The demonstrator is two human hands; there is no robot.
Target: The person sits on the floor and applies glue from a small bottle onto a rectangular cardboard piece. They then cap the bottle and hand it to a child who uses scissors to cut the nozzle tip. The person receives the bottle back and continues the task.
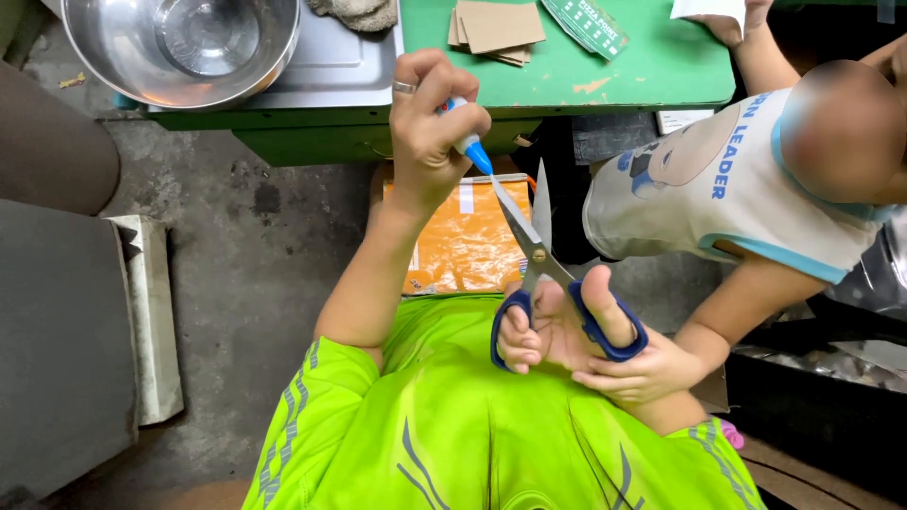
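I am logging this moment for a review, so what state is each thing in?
Scissors: blades open around the tube's tip.
Blue-tipped tube: gripped in left hand, tip pointing down.
Right hand: fingers through the blue handles.
Steel bowl: upright, empty.
Cardboard pieces: stacked flat on green table.

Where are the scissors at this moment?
In the head view, the blue-handled scissors sit right of centre in the right hand, blades open toward the blue-tipped tube held by the left hand.

Orange package (470, 241) with white label strip below green table; green printed cards (588, 24), possibly labels, on tabletop.
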